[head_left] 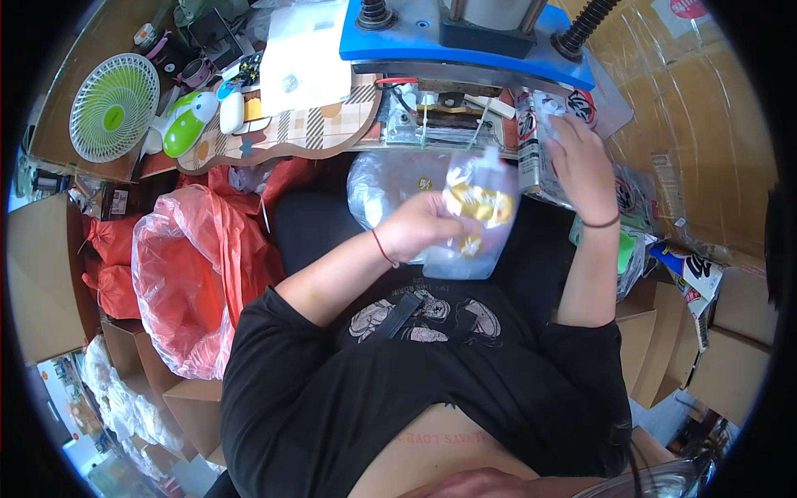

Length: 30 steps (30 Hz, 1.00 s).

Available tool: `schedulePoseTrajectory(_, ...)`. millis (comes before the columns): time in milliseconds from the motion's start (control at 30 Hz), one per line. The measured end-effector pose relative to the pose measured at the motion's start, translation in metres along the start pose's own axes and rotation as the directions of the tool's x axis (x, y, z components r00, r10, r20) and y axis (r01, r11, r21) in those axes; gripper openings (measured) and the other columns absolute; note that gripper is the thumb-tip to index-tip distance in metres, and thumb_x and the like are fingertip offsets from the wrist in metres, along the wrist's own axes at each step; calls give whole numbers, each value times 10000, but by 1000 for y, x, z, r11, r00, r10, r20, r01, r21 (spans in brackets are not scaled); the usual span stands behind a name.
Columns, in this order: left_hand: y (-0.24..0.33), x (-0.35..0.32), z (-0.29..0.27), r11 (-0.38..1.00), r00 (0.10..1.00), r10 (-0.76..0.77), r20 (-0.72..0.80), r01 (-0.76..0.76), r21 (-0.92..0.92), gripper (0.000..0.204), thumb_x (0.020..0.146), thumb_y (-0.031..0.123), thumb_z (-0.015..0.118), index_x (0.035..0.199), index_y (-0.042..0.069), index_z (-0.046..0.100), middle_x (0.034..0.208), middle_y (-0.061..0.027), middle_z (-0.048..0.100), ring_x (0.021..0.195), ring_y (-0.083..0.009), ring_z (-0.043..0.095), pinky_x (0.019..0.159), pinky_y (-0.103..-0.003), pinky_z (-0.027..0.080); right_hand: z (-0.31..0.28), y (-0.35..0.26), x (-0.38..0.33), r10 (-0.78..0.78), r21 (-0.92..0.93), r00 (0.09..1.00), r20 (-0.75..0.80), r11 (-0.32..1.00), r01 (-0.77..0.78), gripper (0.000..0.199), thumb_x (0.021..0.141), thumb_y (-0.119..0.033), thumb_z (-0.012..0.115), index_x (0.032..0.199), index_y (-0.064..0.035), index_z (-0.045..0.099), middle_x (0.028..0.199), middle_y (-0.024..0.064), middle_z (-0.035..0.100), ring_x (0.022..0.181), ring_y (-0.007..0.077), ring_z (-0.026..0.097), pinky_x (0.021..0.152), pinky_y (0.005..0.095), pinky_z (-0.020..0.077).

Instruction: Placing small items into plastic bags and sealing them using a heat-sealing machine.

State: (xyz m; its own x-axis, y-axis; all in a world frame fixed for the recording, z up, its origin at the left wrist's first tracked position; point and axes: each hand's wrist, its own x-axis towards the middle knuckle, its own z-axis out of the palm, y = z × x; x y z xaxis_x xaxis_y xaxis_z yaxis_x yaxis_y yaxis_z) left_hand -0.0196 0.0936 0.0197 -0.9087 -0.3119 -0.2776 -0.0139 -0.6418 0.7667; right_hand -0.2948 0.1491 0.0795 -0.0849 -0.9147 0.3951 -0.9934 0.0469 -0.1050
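A clear pouch (pixel 470 217) was gripped by the left hand (pixel 423 226) while packets (pixel 544 133) were clasped by the right hand (pixel 579 156); bagging seemingly underway, loading judged next.

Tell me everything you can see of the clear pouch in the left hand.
The clear pouch is a soft, see-through plastic bag, glossy and slightly crinkled, with a yellow-gold patch showing in its upper half and a smaller one lower down. It hangs roughly upright in front of the person's chest, below the blue press. The left hand grips its left edge; the right hand is apart from it, on printed packets to the right. What it contains cannot be told.
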Motion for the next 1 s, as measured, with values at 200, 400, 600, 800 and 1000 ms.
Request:
schedulePoseTrajectory(200, 44, 23, -55, 991, 980, 118, -162, -127, -45, 247, 887, 76, 715, 1124, 8, 703, 1050, -66, 722, 909, -138, 686, 788, -287, 557, 51, 22, -14, 78, -2, 976, 205, 997, -79, 449, 836, 11, 617, 1277, -45, 565, 1299, 234, 519, 1181, 432, 524, 984, 459, 456)
schedulePoseTrajectory(400, 56, 32, -94, 801, 692, 502, -518, -146, 581, 577, 907, 260, 721, 1370, 42, 454, 1153, -136, 654, 1054, -252, 651, 944, -388, 513, 56, 53, -31, 49, 87, 992, 120, 994, -60, 303, 901, -16, 578, 1203, -11, 589, 1108, 205, 573, 1075, 415, 536, 953, 440, 444)
schedulePoseTrajectory(600, 67, -31, -182, -244, 281, 953, 114, 485, 840, 448, 880, 263, 668, 1280, 90, 565, 1310, -162, 566, 1193, -360, 553, 1007, -444, 439, 63, 64, -18, -4, 127, 981, 195, 992, -21, 352, 906, -23, 587, 1256, -3, 571, 1155, 233, 596, 1073, 425, 560, 965, 446, 450)
schedulePoseTrajectory(800, 28, -69, -148, -46, 599, 794, -102, 226, 973, 290, 952, 150, 612, 1232, 78, 636, 1126, -126, 680, 1039, -293, 651, 905, -390, 498, 25, 49, -43, 313, 490, 925, 214, 785, -379, 323, 973, -77, 577, 1282, 12, 540, 1254, 157, 602, 1126, 253, 602, 962, 350, 469)
schedulePoseTrajectory(1000, 37, -67, -66, 468, 763, 605, -227, -110, 877, 192, 940, 196, 676, 899, 14, 719, 734, -116, 677, 640, -182, 630, 629, -311, 500, -5, -75, -17, 44, 861, 967, 251, 446, -244, 169, 926, -4, 664, 1091, 4, 631, 1015, 54, 675, 954, 126, 634, 875, 267, 499)
